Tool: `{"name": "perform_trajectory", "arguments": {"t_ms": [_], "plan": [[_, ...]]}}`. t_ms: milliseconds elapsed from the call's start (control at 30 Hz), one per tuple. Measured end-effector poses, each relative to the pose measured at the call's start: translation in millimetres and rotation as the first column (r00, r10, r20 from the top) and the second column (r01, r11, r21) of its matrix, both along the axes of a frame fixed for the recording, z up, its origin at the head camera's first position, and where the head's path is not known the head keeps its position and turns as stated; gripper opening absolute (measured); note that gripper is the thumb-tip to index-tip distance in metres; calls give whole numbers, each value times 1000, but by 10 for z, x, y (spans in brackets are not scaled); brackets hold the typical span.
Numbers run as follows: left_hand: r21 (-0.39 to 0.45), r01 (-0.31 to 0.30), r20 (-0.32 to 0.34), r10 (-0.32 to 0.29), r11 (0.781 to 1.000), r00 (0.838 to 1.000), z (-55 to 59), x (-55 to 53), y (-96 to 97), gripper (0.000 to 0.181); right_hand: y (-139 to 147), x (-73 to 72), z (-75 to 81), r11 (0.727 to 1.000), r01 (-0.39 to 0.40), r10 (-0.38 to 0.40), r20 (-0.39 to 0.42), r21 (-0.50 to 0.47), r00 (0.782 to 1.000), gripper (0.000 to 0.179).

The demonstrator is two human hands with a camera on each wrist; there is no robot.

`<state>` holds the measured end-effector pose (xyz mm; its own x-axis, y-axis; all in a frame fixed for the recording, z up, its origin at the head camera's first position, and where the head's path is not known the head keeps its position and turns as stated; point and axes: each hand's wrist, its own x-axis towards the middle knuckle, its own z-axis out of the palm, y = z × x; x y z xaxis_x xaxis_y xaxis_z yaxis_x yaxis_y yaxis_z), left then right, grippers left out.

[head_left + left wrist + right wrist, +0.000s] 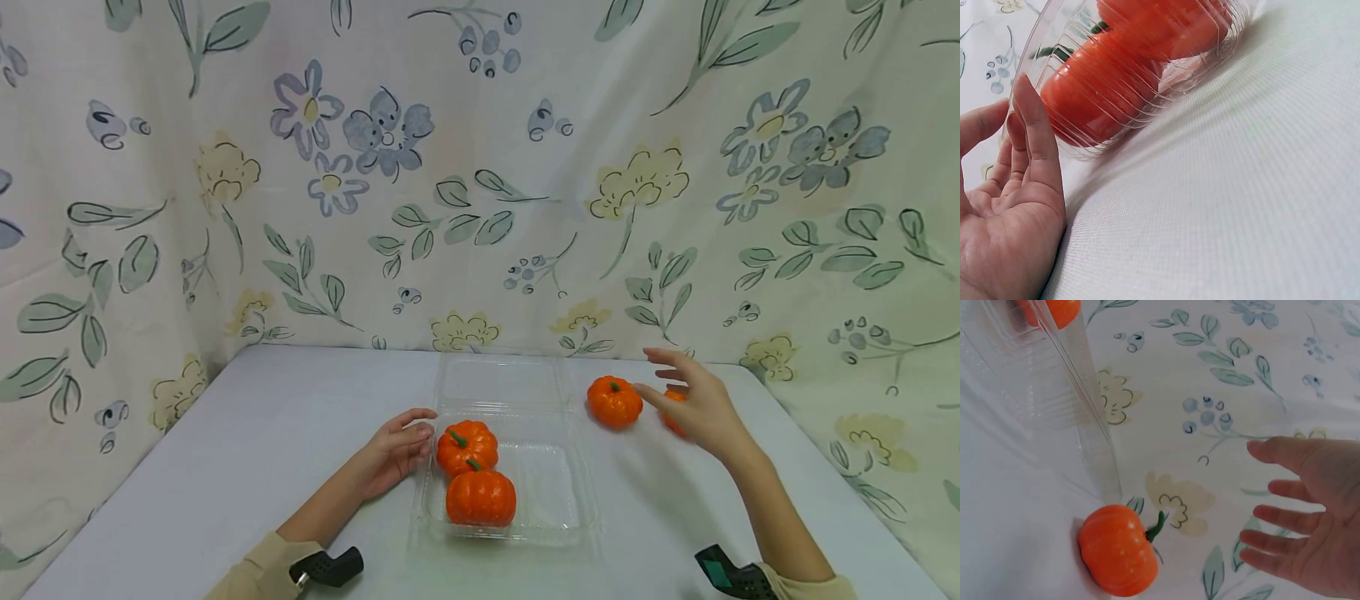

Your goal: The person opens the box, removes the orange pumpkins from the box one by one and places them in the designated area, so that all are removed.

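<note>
A clear plastic clamshell container [551, 533] stands on the white table with its lid [502, 383] laid back. Two small orange pumpkins with green stems, a rear one [467, 442] and a front one [481, 500], sit in its left half. My left hand [396, 454] is beside the container's left wall, fingers relaxed; in the left wrist view, fingertips [1030, 103] are at the clear wall, though contact is unclear. To the container's right lies a third pumpkin [614, 402]. Above the table my right hand [697, 408] holds nothing, fingers spread, partly hiding a fourth pumpkin [672, 414].
A floral curtain [480, 183] hangs behind the table and along its sides. The white tabletop [300, 417] extends left and right of the container. Dark straps, a left one [330, 568] and a right one [731, 575], sit on the wrists.
</note>
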<state>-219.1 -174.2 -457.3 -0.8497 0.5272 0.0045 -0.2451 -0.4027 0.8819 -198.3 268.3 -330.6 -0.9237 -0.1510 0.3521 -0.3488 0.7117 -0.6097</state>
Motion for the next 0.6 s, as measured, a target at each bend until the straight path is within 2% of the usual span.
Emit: {"name": "perform_trajectory", "arguments": {"t_ms": [300, 600], "plan": [[-3, 1, -1, -1, 1000, 1000, 4, 4, -3, 20, -130, 12, -42, 998, -56, 56, -46, -2, 997, 52], [-8, 1, -2, -1, 1000, 1000, 7, 7, -4, 20, -267, 15, -83, 994, -101, 101, -7, -38, 995, 53]]}}
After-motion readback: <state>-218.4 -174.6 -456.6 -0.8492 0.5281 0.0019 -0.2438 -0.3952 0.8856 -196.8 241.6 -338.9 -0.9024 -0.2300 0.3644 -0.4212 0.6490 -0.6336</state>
